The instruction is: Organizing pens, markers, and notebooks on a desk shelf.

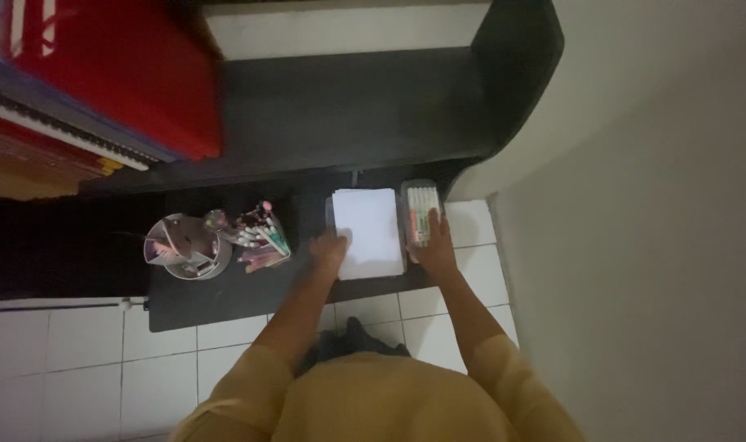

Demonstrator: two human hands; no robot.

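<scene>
White paper stack [369, 231] between left hand [330, 250], right hand [435, 244].

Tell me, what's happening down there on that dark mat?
A person in a yellow top leans over a dark mat laid on a white tiled floor. The left hand rests at the left edge of a stack of white paper. The right hand lies on a clear case of markers just right of the paper. Farther left stand a round organiser and a holder full of pens, both untouched.
</scene>
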